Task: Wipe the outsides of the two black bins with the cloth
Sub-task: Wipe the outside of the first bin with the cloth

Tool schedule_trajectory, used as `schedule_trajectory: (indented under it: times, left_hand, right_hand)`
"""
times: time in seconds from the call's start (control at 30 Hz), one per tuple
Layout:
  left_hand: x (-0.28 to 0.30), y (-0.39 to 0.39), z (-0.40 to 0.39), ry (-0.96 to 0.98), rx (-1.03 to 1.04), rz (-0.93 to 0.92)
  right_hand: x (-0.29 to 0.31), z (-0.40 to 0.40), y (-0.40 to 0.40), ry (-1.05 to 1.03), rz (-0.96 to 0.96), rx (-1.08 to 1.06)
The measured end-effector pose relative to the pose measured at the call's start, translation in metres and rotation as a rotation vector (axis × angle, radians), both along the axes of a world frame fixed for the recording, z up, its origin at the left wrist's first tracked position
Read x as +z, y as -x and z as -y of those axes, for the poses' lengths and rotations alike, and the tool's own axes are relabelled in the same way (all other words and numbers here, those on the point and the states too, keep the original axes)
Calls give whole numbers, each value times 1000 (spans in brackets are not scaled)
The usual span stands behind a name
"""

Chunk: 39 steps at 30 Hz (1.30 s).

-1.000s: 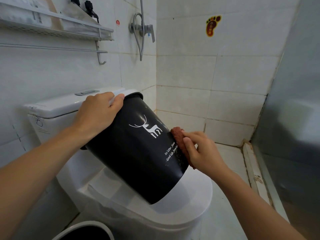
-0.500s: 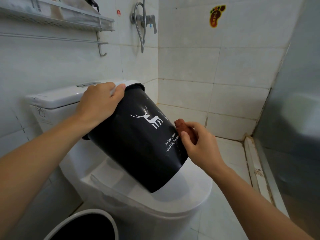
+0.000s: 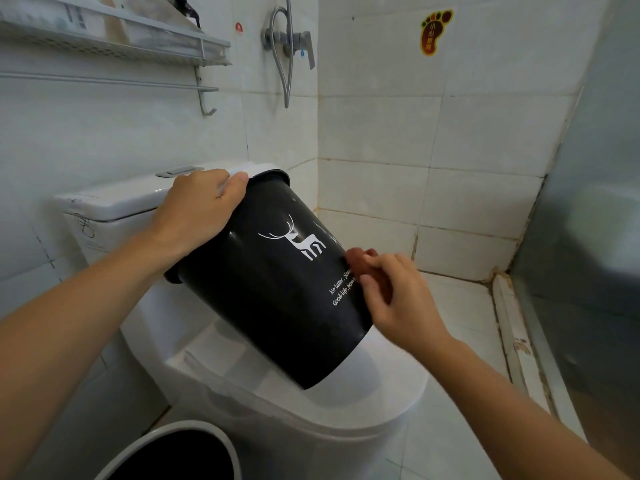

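My left hand point(image 3: 197, 213) grips the tilted bin point(image 3: 277, 282) at its rim, frame centre; my right hand point(image 3: 398, 299) pinches the cloth point(image 3: 356, 259) against its side.

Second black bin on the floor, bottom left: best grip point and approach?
Grip the pale rim of the floor bin from above. It stands upright, mouth open upward, and only the top shows. The left hand already grips the deer-print bin by its rim.

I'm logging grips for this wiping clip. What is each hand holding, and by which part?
The left hand grips the tilted bin by its top rim. The right hand holds the cloth bunched against the bin's side.
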State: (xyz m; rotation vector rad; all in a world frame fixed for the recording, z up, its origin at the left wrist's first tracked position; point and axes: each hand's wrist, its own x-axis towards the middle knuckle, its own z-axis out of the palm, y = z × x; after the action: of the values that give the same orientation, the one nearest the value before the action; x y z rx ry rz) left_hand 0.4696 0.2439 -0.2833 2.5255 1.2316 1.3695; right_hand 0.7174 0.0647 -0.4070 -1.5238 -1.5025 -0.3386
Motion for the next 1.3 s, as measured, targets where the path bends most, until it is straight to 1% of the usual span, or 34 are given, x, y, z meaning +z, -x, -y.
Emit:
schedule_trajectory:
  times: [0.07,0.1,0.17,0.23,0.3,0.37,0.4,0.43,0.47,0.53,0.63,0.7,0.73,0.77,0.8,0.87,0.93,0.97,1.03,1.13,1.17,1.23,1.3]
  left_hand:
    - [0,-2,3,-16,-20,-7]
    - [1,-4,4,-27,-34,-10]
    - [1,-7,5,-45,-54,-13]
    - [2,-9,4,-60,-52,-30]
    - [2,-10,4,-75,-45,-40]
    - [2,-10,4,-79,-48,-31]
    - [2,-9,4,-78,-50,-27]
    - [2,-9,3,-73,-53,-24]
    - [2,-7,3,-69,-58,-22]
    - [1,-3,2,-69,-72,-21]
    - [0,1,4,-87,-116,-23]
    - [1,-1,6,-91,-138,-28]
    - [1,-2,6,-89,-142,-33]
    - [2,-3,6,-88,-141,-37]
    - [2,-4,6,-90,-138,-40]
    - [2,-5,5,-96,-136,-40]
    - [1,-5,4,-92,-141,-37]
    - [1,-4,3,-84,-145,-34]
    - [2,-2,1,-60,-163,-20]
    - [2,1,2,-32,-218,-6]
    - [3,2,3,-21,-241,-6]
    - [9,2,7,21,-261,-38]
    - [20,1,10,53,-223,-117]
  right_hand:
    - [4,-2,-18,108,-183,6]
    - [5,-1,-24,149,-231,17]
    - [9,4,-26,134,-229,1]
    - [11,11,-13,6,-110,9]
    - [8,18,11,-94,79,126]
    - [-1,23,28,-82,333,226]
    - [-4,23,31,-61,429,223]
    - [-5,22,28,-50,456,194]
    - [-5,19,23,-54,415,154]
    - [-2,15,7,-42,219,62]
    - [4,12,-20,119,-99,-47]
    - [2,11,-29,189,-270,-46]
    - [3,12,-30,172,-319,-31]
    - [6,14,-26,123,-327,-17]
    - [9,16,-20,57,-285,1]
    - [13,21,-3,-43,-118,74]
    - [9,21,10,-43,44,156]
    - [6,21,13,-21,79,174]
    - [5,19,11,0,33,147]
    - [7,18,3,50,-118,101]
    - [6,18,2,66,-143,103]
    - [4,21,4,75,-130,99]
    - [1,25,9,68,-96,103]
